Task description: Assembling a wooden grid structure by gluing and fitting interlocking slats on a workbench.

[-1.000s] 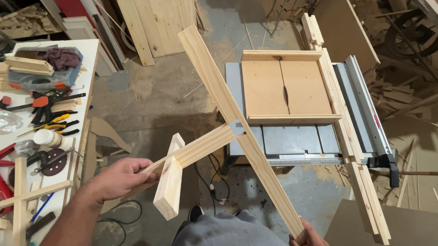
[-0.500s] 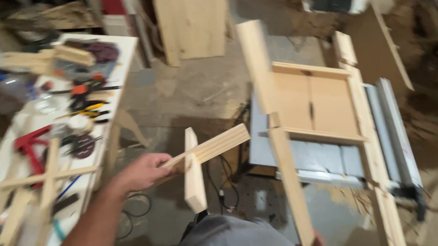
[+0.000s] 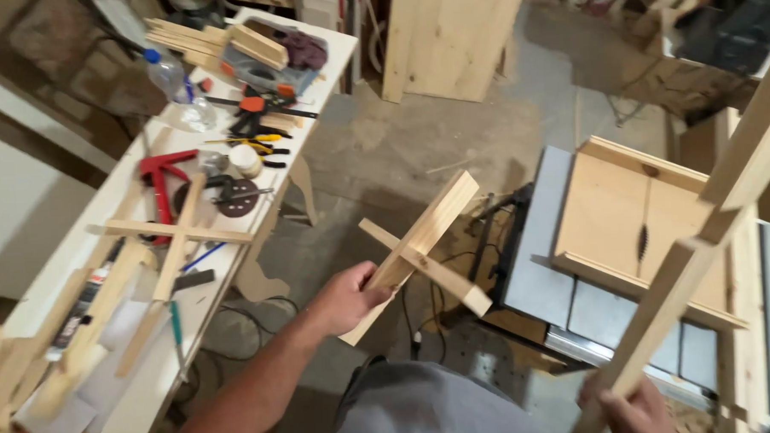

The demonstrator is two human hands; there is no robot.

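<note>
Left hand (image 3: pixel 347 296) closed round the small wooden cross (image 3: pixel 420 251): two flat pale pine slats lapped at the middle, raw sawn ends, held tilted over bare concrete floor (image 3: pixel 383 157). Right hand (image 3: pixel 626 409) grips the foot of a long wooden frame (image 3: pixel 702 257) slanting up past the table saw (image 3: pixel 608 260) with its plywood sled. Cluttered white workbench (image 3: pixel 135 379) sits left, walkway between.

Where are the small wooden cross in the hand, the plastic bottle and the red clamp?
small wooden cross (image 3: pixel 420 254), head view, at the joint of its two strips.
plastic bottle (image 3: pixel 168 76), head view, on its clear body.
red clamp (image 3: pixel 163 169), head view, on its red frame.
</note>
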